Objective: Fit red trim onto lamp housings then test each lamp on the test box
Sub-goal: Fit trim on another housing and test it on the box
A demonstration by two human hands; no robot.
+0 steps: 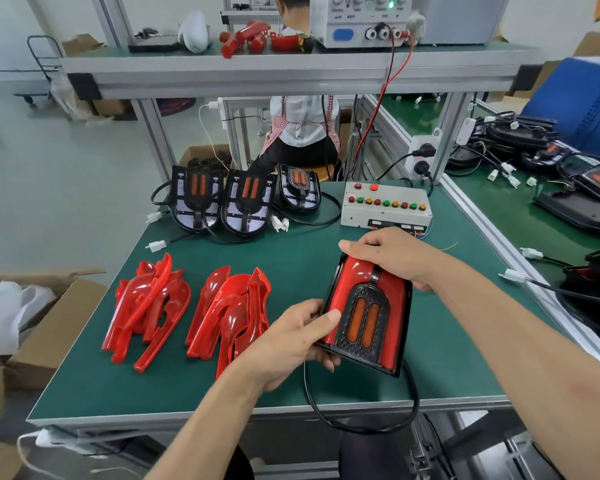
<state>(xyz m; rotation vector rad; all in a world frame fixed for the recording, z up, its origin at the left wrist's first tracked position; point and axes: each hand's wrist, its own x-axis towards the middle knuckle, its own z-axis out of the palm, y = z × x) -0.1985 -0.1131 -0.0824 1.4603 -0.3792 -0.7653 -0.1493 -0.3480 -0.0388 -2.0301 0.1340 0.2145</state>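
Lamp gripped by both hands.

This is a factory assembly line. Green-matted aluminium benches carry a test box and 2 piles of red trim.

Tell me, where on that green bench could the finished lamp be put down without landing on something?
Bare mat lies between the test box and the held lamp, another strip along the near edge under the red trim piles. It is crowded at the back left, where three lamp housings and their cables sit.
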